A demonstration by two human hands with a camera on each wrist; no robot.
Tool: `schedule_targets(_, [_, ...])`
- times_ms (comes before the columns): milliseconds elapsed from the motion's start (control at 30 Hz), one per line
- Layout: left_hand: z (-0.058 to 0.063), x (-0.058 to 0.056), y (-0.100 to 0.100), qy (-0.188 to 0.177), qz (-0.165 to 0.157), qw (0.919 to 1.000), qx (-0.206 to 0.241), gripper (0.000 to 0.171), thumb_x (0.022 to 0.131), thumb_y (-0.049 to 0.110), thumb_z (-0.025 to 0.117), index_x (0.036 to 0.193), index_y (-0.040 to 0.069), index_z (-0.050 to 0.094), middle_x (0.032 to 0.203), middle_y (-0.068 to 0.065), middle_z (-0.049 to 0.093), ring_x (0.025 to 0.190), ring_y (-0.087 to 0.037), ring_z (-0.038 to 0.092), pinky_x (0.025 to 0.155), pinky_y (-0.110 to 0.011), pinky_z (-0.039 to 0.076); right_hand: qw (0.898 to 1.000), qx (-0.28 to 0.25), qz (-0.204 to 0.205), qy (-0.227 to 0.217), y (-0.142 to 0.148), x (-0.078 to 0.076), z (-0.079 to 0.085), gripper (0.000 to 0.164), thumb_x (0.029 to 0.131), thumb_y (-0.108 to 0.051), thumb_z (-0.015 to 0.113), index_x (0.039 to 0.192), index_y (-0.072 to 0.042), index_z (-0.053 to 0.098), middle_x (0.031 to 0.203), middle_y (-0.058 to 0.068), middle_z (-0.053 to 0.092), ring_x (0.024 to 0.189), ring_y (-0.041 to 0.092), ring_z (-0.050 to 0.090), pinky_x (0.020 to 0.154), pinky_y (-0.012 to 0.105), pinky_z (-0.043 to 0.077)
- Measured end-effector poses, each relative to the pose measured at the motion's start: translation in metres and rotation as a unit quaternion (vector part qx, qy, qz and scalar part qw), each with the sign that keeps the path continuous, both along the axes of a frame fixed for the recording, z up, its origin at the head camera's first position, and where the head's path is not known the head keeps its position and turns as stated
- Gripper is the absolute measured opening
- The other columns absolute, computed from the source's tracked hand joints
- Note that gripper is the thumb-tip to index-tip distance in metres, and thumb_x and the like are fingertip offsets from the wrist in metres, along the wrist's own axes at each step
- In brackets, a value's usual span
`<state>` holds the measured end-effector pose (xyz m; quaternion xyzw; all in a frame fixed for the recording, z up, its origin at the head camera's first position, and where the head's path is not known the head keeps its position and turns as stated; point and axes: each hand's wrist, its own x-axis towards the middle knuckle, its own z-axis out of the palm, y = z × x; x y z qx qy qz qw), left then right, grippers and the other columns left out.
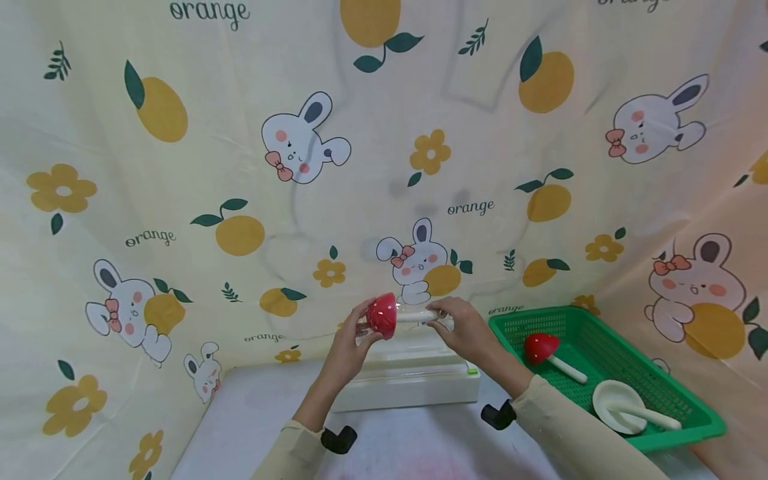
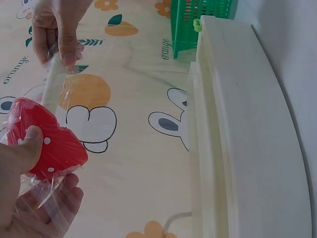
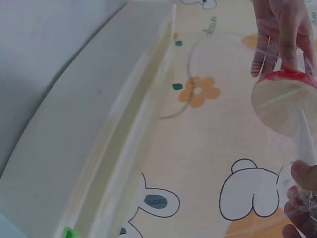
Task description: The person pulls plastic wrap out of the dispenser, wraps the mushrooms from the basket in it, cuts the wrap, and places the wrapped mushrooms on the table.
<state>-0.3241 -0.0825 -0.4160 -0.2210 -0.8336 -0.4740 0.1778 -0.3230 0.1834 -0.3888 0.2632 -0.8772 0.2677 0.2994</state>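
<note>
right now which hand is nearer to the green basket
Right. The right hand pinches the white handle, on the side toward the green basket; the left hand holds the red cap, farther left of the basket.

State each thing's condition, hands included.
Held mushroom: sideways, in clear plastic
Left hand: grips its cap
Right hand: holds its handle
Green basket: upright, uncovered
Red mushroom inside: red side up
Pale mushroom inside: cream side up
White box: resting on the table
</note>
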Motion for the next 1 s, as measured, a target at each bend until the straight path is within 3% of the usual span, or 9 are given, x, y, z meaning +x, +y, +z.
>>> schedule_targets(467, [0.01,0.006,-0.002,-0.004,-0.006,0.9999,0.014,0.075,0.089,0.019,0.075,0.148,0.045,0.037,0.148,0.006,0.048,0.119,-0.02,0.06,0.095,-0.036,0.055,1.0,-0.01,0.009,0.001,-0.001,0.003,0.009,0.035,0.085,-0.014,0.081,0.118,-0.014,0.07,0.109,0.0,0.07,0.093,0.016,0.06,0.083,0.039,0.059])
schedule_targets(667, [0.007,0.012,-0.006,-0.031,-0.013,0.9994,0.011,0.073,0.089,0.024,0.076,0.146,0.047,0.038,0.144,0.004,0.052,0.114,-0.018,0.062,0.09,-0.031,0.056,1.0,-0.011,-0.009,-0.018,0.001,0.011,0.008,0.039,0.086,-0.02,0.08,0.122,-0.017,0.068,0.105,-0.001,0.07,0.091,0.015,0.06,0.081,0.037,0.059])
schedule_targets(833, [0.002,0.018,-0.013,-0.067,-0.017,0.9975,0.014,0.07,0.087,0.036,0.077,0.145,0.048,0.04,0.14,-0.002,0.056,0.111,-0.021,0.065,0.086,-0.035,0.058,0.999,0.005,-0.015,-0.032,0.003,0.017,0.008,0.041,0.086,-0.024,0.081,0.123,-0.022,0.064,0.106,0.0,0.073,0.093,0.017,0.064,0.082,0.04,0.058])
schedule_targets(1000, [-0.003,0.027,-0.018,-0.102,-0.017,0.9944,0.021,0.071,0.084,0.046,0.078,0.146,0.041,0.042,0.133,-0.007,0.059,0.11,-0.026,0.064,0.081,-0.037,0.06,0.998,0.04,-0.017,-0.047,0.004,0.022,0.001,0.039,0.085,-0.028,0.082,0.12,-0.026,0.066,0.103,-0.003,0.073,0.094,0.017,0.064,0.079,0.041,0.058])
